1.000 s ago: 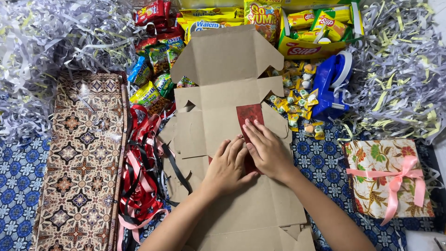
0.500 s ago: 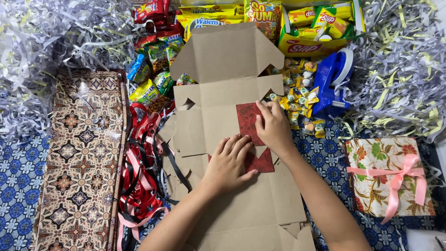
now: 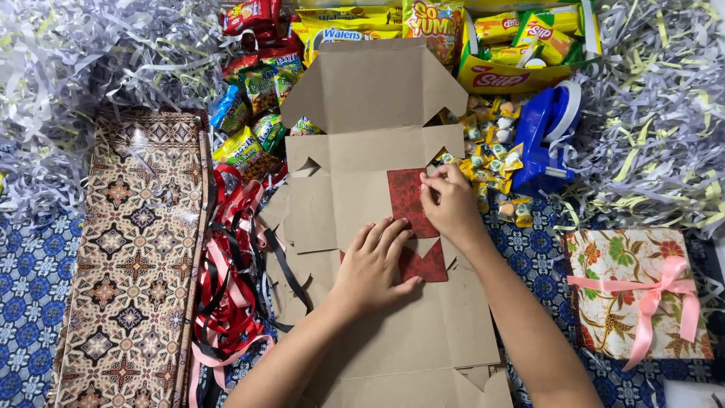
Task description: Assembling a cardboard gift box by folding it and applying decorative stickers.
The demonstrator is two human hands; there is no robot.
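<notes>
**Red paper on the flat box**

While the unfolded cardboard box [image 3: 377,227] lies flat over the blue patterned cloth [image 3: 23,302], I press my left hand [image 3: 370,264], fingers spread, onto its middle. My right hand [image 3: 451,202] pinches the upper edge of the red patterned paper [image 3: 408,200] lying on the cardboard. Ribbons [image 3: 226,279] sit left, a tape dispenser [image 3: 547,136] right.

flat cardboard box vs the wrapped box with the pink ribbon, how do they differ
The flat cardboard box is plain brown; the wrapped box is covered in floral paper. The cardboard box lies unfolded, flaps spread, while the wrapped box is closed and tied with a pink ribbon. The left hand and right hand press a red patterned paper onto the cardboard box; nothing touches the wrapped box. Both rest on the blue patterned cloth.
</notes>
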